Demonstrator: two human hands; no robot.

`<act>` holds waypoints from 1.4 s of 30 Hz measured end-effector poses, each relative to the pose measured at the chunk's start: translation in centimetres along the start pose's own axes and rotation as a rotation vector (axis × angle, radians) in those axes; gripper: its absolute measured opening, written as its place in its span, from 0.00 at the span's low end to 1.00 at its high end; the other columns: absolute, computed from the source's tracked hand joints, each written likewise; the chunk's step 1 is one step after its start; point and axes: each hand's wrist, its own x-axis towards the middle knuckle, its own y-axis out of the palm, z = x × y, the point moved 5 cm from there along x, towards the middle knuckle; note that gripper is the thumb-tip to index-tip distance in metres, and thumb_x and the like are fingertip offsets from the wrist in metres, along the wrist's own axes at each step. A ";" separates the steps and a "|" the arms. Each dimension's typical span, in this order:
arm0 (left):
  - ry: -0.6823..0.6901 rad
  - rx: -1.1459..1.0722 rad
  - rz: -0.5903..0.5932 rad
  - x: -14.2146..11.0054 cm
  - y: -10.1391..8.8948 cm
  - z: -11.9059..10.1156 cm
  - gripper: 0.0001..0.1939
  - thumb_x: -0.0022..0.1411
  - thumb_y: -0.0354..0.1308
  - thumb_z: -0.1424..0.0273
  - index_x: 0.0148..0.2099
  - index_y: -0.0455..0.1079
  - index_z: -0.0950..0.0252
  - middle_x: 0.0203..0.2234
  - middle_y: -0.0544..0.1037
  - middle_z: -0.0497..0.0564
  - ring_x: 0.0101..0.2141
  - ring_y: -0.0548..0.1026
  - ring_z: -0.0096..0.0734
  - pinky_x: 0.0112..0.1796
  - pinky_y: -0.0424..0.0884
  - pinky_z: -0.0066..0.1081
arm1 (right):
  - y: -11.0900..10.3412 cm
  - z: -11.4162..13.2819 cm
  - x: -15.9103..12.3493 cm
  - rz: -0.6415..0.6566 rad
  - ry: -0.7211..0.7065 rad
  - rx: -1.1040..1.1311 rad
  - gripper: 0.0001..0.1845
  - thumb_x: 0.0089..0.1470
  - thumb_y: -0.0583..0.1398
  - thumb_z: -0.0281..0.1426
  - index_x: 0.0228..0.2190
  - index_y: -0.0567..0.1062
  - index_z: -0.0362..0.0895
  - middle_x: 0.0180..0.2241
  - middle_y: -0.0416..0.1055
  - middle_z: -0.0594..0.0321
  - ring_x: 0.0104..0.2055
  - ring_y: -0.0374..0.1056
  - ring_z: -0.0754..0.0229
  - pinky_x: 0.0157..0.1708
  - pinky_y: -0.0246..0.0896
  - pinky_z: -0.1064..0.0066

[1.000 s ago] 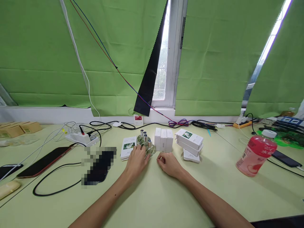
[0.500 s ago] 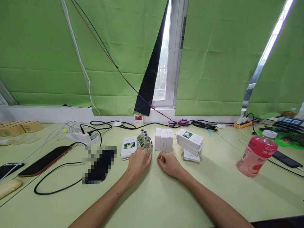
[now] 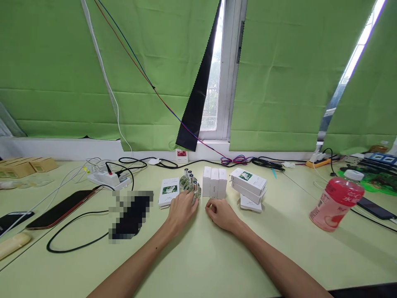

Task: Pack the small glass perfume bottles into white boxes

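Note:
Several small clear glass perfume bottles with silver caps stand close together at the middle of the table. My left hand is closed about the nearest of them, its fingertips partly hiding the glass. My right hand rests on the table with curled fingers and nothing seen in them. Just beyond it stand white upright boxes, three side by side. To their right lies a stack of white boxes with a green-and-white flower picture. A similar flat white box lies left of the bottles.
On the right stands a pink drink bottle. Phones and a white power strip with tangled cables lie on the left. Small brown boxes sit at the far left. Cables run along the back below green blinds.
The view has shifted very slightly. My left fingers sit a little further forward on the bottles. My right hand stays curled in the same place.

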 end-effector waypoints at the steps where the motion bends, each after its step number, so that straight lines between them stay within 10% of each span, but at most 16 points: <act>1: 0.003 -0.004 -0.007 0.0 0.1 0.0 0.13 0.69 0.49 0.66 0.34 0.70 0.64 0.33 0.77 0.55 0.36 0.78 0.44 0.29 0.60 0.32 | 0.0 0.0 0.0 -0.001 -0.002 -0.002 0.09 0.56 0.58 0.25 0.32 0.79 0.42 0.22 0.72 0.65 0.24 0.64 0.64 0.28 0.53 0.74; 20: 0.163 -0.169 -0.015 -0.5 1.4 -0.9 0.09 0.71 0.45 0.69 0.46 0.66 0.62 0.43 0.72 0.56 0.35 0.76 0.39 0.31 0.65 0.32 | -0.2 0.3 0.0 0.019 0.019 -0.002 0.09 0.57 0.58 0.25 0.32 0.79 0.43 0.22 0.72 0.66 0.24 0.63 0.64 0.27 0.52 0.74; 28: -0.009 -0.182 -0.191 0.8 -0.2 1.7 0.10 0.69 0.47 0.67 0.48 0.66 0.63 0.44 0.74 0.56 0.38 0.77 0.41 0.32 0.66 0.32 | -0.2 0.3 -0.1 0.016 0.019 -0.003 0.09 0.56 0.58 0.23 0.32 0.79 0.43 0.21 0.72 0.67 0.24 0.63 0.64 0.27 0.52 0.75; 42: -0.033 -0.256 -0.127 2.1 0.4 3.6 0.13 0.68 0.49 0.68 0.53 0.62 0.60 0.40 0.78 0.53 0.35 0.78 0.40 0.31 0.64 0.30 | -0.4 0.6 -0.1 0.029 0.019 0.010 0.08 0.55 0.58 0.23 0.30 0.78 0.43 0.21 0.71 0.67 0.23 0.63 0.64 0.27 0.51 0.75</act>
